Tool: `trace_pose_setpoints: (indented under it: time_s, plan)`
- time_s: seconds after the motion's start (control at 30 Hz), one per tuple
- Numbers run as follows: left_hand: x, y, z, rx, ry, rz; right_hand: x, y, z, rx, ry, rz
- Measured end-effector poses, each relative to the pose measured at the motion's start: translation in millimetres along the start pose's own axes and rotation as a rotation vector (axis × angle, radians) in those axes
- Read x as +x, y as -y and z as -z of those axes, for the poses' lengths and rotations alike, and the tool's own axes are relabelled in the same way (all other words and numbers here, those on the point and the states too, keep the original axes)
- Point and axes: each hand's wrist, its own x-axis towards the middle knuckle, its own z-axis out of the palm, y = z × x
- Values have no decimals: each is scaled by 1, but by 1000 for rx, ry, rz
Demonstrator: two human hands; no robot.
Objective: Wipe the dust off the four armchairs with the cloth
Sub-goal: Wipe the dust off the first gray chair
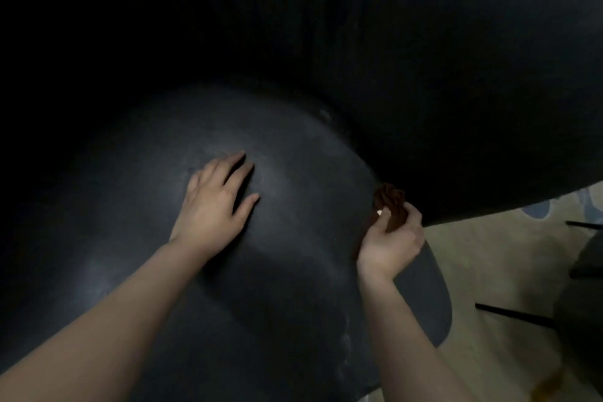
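Leftward, the left hand (215, 202) lies flat, fingers straight, on the matte black, rounded armchair (277, 271), its surface faintly dusty. Rightward, the right hand (391, 238) pinches a crumpled brown cloth (390, 199) against the seat's edge.

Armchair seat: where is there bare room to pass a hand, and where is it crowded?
Bare: the seat strip between the left hand and the right hand, and the stretch between both forearms. Crowded: the right edge, where the cloth sits tight against the chair's dark upright part.
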Motion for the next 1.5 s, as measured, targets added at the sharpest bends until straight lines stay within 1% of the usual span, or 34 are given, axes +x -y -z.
trace_pose_setpoints:
  time_s: [0.03,0.07,0.1,0.23,0.37,0.4,0.43,0.47,0.5,0.53,0.6,0.7,0.8,0.93,1.1,1.27,1.43,1.5]
  plan:
    - [5,1,1,3,4,-17,2,4,-6,-6,-21,-77]
    - [9,3,2,6,5,-32,4,10,-14,-6,-28,-107]
    - [12,5,3,8,2,-45,4,18,-23,1,-19,-93]
    - [20,12,6,4,-12,-70,-6,48,-56,3,162,142]
    - [20,14,5,-2,-6,-80,-12,42,-38,37,343,321]
    - [20,15,4,1,-4,-84,-14,35,-29,32,346,351]
    - [20,16,4,3,2,-90,-14,29,-22,21,306,348]
    - [21,17,4,3,9,-94,-12,23,-18,5,227,303]
    - [22,17,4,2,16,-96,-8,21,-16,-9,132,214]
    - [23,18,4,-1,20,-99,-4,21,-16,-14,51,88]
    - [25,20,3,-7,16,-105,6,29,-24,-4,-39,-147]
    - [26,24,4,-8,9,-107,18,49,-49,40,-94,-332]
    - [27,28,4,-16,9,-105,28,69,-72,10,-77,-408]
    - [30,32,7,-41,-3,-103,34,82,-93,5,-35,-378]
    - [31,36,8,-24,-12,-74,38,104,-117,-49,76,-269]
    - [27,37,4,-7,-1,-53,37,113,-121,-70,152,-201]
    - [27,36,4,-15,0,-46,36,123,-126,-69,211,-93]
    - [27,36,4,-17,-2,-43,33,128,-129,-57,261,-35]
